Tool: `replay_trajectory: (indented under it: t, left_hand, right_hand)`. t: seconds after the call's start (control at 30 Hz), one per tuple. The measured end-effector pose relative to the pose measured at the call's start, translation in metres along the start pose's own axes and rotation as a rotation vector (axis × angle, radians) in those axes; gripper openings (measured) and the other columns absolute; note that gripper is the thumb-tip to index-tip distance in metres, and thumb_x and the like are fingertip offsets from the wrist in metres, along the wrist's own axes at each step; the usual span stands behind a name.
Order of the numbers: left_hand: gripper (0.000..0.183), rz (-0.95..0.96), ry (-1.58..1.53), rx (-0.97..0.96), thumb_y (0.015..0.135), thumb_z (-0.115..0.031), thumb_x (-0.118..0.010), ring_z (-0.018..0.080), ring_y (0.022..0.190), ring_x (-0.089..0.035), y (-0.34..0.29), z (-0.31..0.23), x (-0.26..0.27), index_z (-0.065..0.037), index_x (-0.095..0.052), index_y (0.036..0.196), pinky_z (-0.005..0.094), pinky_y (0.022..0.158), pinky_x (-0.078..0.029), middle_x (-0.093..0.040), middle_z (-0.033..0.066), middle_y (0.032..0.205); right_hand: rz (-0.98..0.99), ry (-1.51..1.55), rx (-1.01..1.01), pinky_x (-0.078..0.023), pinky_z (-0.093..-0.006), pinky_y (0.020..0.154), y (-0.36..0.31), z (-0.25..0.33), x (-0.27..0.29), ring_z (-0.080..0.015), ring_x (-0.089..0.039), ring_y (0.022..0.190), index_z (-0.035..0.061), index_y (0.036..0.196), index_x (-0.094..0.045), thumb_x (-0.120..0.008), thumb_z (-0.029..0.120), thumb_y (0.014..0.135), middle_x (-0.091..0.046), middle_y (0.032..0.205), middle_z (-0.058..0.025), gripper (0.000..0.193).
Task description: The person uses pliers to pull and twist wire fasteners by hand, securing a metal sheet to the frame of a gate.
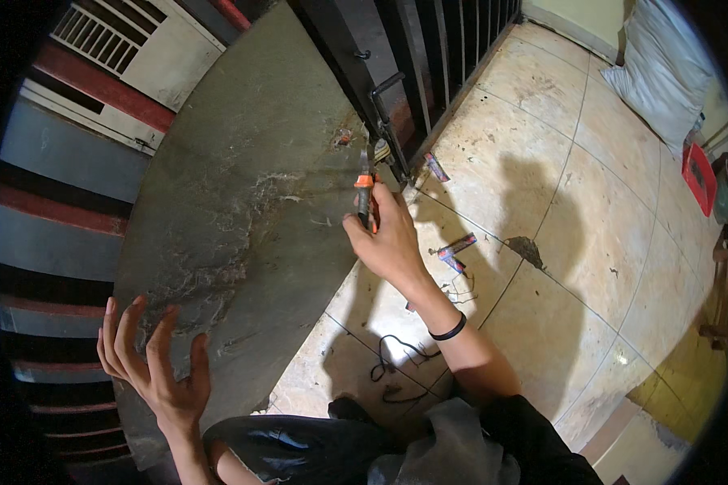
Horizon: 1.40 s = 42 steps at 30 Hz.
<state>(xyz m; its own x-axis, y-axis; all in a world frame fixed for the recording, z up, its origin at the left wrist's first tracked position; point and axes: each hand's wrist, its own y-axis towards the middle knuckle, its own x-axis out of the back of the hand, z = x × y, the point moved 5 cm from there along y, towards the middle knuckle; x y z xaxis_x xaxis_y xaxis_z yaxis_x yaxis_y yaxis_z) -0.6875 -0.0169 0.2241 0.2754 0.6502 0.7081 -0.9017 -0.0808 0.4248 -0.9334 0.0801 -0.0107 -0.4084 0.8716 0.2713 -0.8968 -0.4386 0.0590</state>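
My right hand [390,242] is closed around a hand tool [364,187] with an orange and black handle. Its narrow metal end points away from me, close to the lower part of a black metal gate [384,121]. Whether that end touches the gate, I cannot tell. A bent black latch handle [387,85] sticks out of the gate just beyond the tool. Off to the left, my left hand [158,368] hovers over rough grey concrete [243,242], its fingers spread and holding nothing.
Small red and blue packets [459,245] lie on the tiled floor [598,194], near a broken patch [526,250]. A black cord [396,356] curls by my knees. At the far right are a white sack [663,73] and a red dustpan-like object [698,179].
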Motion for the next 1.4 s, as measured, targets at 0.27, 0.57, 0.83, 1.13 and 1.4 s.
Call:
replay_trajectory:
  t: [0.27,0.57,0.83,1.13,1.4]
  left_hand:
    - [0.038,0.007,0.020,0.012,0.090,-0.024,-0.074,0.0379,0.146,-0.039,-0.009,0.006,0.002,-0.013,-0.068,0.125,0.0544,0.118,-0.024,-0.053,0.0108,0.145]
    - [0.039,0.020,-0.004,0.024,0.082,-0.022,-0.078,0.0369,0.146,-0.037,-0.018,0.011,0.001,-0.015,-0.069,0.119,0.0544,0.118,-0.022,-0.054,0.0094,0.142]
    - [0.035,-0.012,-0.003,0.009,0.082,-0.022,-0.078,0.0358,0.145,-0.040,-0.016,0.010,0.001,-0.016,-0.071,0.115,0.0537,0.119,-0.021,-0.057,0.0086,0.138]
    - [0.025,0.006,0.036,0.005,0.091,-0.024,-0.071,0.0372,0.142,-0.044,-0.021,0.012,0.003,-0.013,-0.071,0.113,0.0546,0.117,-0.025,-0.059,0.0101,0.136]
    - [0.023,-0.041,0.006,0.023,0.083,-0.021,-0.074,0.0328,0.140,-0.046,-0.023,0.017,0.003,-0.017,-0.073,0.105,0.0530,0.119,-0.021,-0.061,0.0063,0.131]
  right_hand:
    - [0.027,0.256,-0.117,-0.051,-0.0453,0.085,0.011,-0.002,-0.017,-0.0318,-0.062,0.091,0.0102,0.120,-0.055,-0.068,0.031,0.086,-0.056,0.105,-0.0171,0.042]
    - [-0.067,0.179,-0.046,-0.050,-0.0443,0.084,0.010,-0.004,-0.017,-0.0331,-0.062,0.093,0.0064,0.119,-0.057,-0.066,0.028,0.086,-0.056,0.105,-0.0185,0.040]
    - [-0.111,0.056,-0.044,-0.048,-0.0453,0.085,0.011,-0.001,-0.008,-0.0364,-0.061,0.097,0.0041,0.115,-0.059,-0.059,0.021,0.090,-0.059,0.102,-0.0204,0.030]
    - [-0.180,-0.298,0.234,-0.049,-0.0552,0.085,0.012,0.014,0.017,-0.0424,-0.055,0.102,0.0041,0.118,-0.058,-0.072,0.020,0.078,-0.053,0.105,-0.0225,0.046]
    - [-0.144,-0.299,0.289,-0.049,-0.0516,0.085,0.025,0.000,0.022,-0.0416,-0.056,0.097,-0.0031,0.106,-0.056,-0.073,0.015,0.079,-0.055,0.102,-0.0222,0.036]
